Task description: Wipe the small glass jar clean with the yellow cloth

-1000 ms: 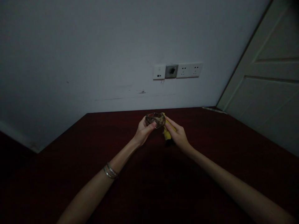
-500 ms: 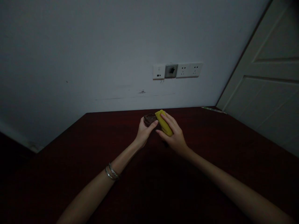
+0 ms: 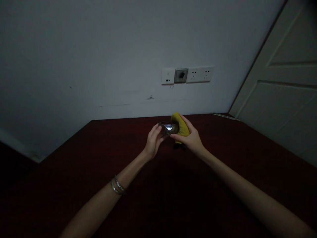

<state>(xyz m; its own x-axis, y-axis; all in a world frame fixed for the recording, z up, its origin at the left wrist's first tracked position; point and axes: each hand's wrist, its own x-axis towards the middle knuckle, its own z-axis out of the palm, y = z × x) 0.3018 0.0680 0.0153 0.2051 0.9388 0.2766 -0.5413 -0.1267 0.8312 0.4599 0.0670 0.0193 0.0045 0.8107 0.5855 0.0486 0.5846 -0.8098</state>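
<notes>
A small dark, glassy object (image 3: 168, 128), round and see-through in part, catches a bright reflection on its side. My left hand (image 3: 153, 141) is closed around its left end, thumb and fingers gripping it. In my right hand (image 3: 192, 137) is a folded yellow cloth (image 3: 182, 127), pressed against the object's right end. The right thumb reaches across the lower edge of the cloth to the object. Both hands are over the dark red tabletop (image 3: 119, 142). A small black shape (image 3: 178, 145) shows below the cloth; I cannot tell what it is.
Behind the tabletop rises a pale wall (image 3: 111, 59) with scuff marks. A row of sockets and a switch (image 3: 187, 75) is mounted on it. At the right is a panelled door (image 3: 284, 89). A thin patterned strip (image 3: 226, 116) lies at the table's back right edge.
The glassy object has turned, so a shiny side now faces me, and has shifted slightly right. My right hand and the cloth have moved a little right, and the cloth's fold has changed.
</notes>
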